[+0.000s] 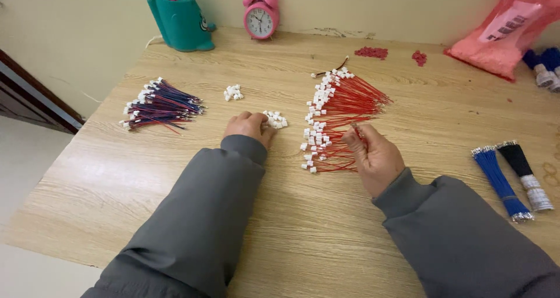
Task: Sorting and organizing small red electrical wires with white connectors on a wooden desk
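**Both hands down at the wire piles**

The left hand [249, 126] sat knuckles-up on the table [116, 175], fingers curled under and loosely closed. Its fingertips were right at a little heap of white plugs [275, 119] — touching the near edge of it, far as I could see. Whether it actually had a plug pinched, couldn't tell, since the fingertips were tucked out of sight.

The right hand [376, 157] was half closed, thumb pressed to the forefinger, pinching one red wire [357, 130] at the near right edge of the red wire pile [341, 117]. The other fingers were folded into the palm. That pile fanned out with its white plugged ends to the left, just beside the hand.

Other stuff around: a second small plug heap [233, 92] a bit further back, a red-and-blue wire bundle [160, 104] well off to the left, and blue wires [500, 181] plus black wires [525, 169] at the right edge. At the back — a pink clock [260, 16], a teal holder [179, 21] and a pink bag [507, 32].
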